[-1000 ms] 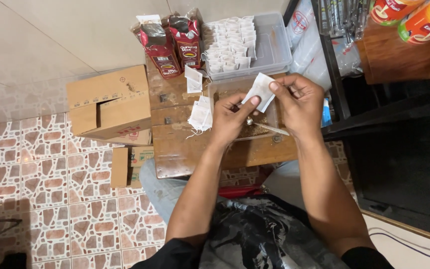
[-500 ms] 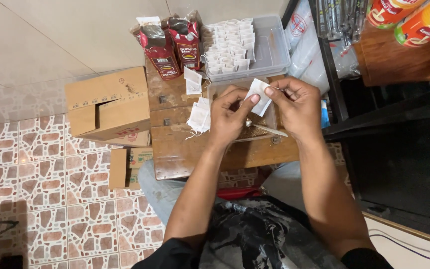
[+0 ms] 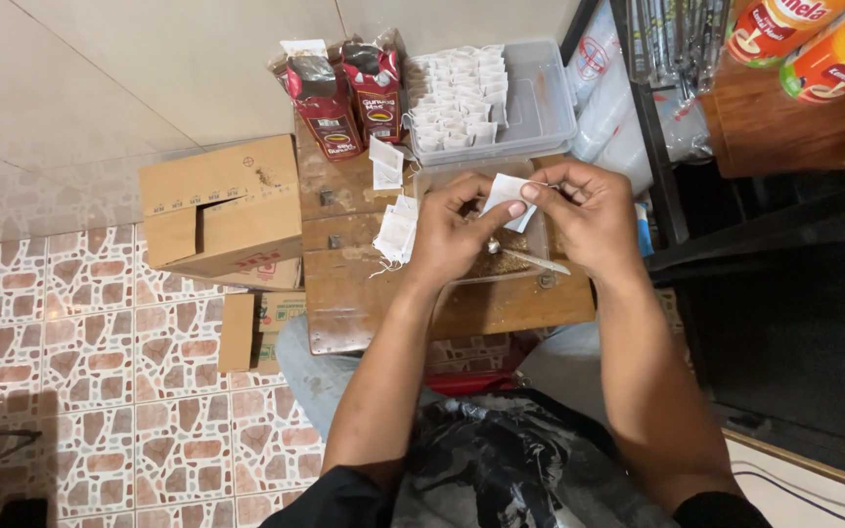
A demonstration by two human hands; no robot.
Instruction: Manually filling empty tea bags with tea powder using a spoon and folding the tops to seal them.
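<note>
From the head view, the left hand (image 3: pixel 457 230) and the right hand (image 3: pixel 579 210) meet above the small wooden table (image 3: pixel 364 303), both pinching one small white paper sachet (image 3: pixel 507 198) between fingertips. Just left of the left hand lies a loose pile of sachets (image 3: pixel 396 231). Behind them a clear plastic tray (image 3: pixel 540 103) holds rows of sachets, with two red packets (image 3: pixel 344 93) upright beside it. A cardboard box (image 3: pixel 222 205) sits on the tiled floor.
</note>
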